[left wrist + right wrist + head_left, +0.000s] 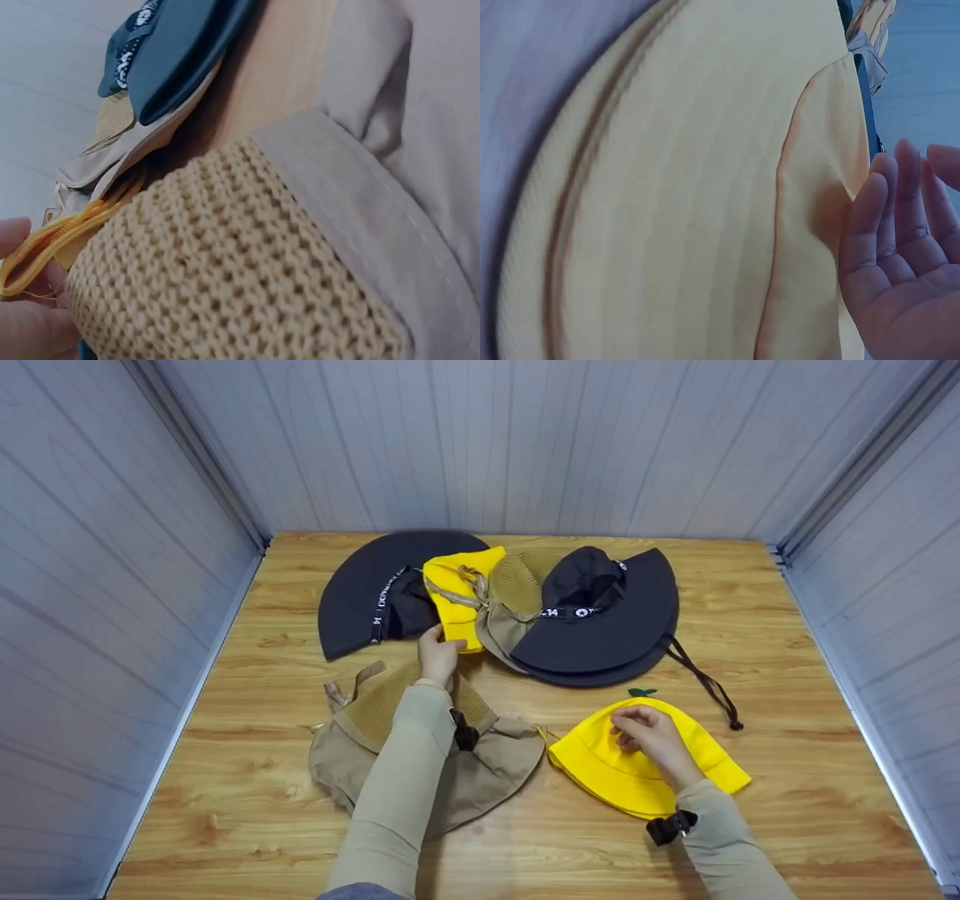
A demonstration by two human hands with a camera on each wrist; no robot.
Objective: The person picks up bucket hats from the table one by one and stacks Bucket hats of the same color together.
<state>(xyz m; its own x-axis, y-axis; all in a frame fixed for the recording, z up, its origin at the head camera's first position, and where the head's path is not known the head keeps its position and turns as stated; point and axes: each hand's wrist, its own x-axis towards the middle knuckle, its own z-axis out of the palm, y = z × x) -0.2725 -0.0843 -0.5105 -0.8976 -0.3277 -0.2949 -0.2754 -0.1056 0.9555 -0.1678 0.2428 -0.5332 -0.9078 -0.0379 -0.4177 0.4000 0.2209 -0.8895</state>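
Note:
My left hand [439, 655] pinches the lower edge of a folded yellow hat [457, 619], which lies between two dark wide-brimmed hats. In the left wrist view, a loop of yellow cord [56, 240] hangs by its thumb and fingers. Beneath the left forearm is a beige hat with a knitted crown [379, 712] and cloth brim. My right hand [652, 739], fingers loosely bent and holding nothing, is close over a yellow bucket hat [600, 746] with a green leaf on top. The right wrist view shows that hand beside the yellow crown [810, 225].
A dark hat [360, 577] lies at back left, and another dark hat [622, 630] at back right overlaps a second beige knitted hat [517, 577]. Its black chin cord [705, 682] trails rightward. Pale panel walls [480, 450] enclose the wooden table [795, 810] on three sides.

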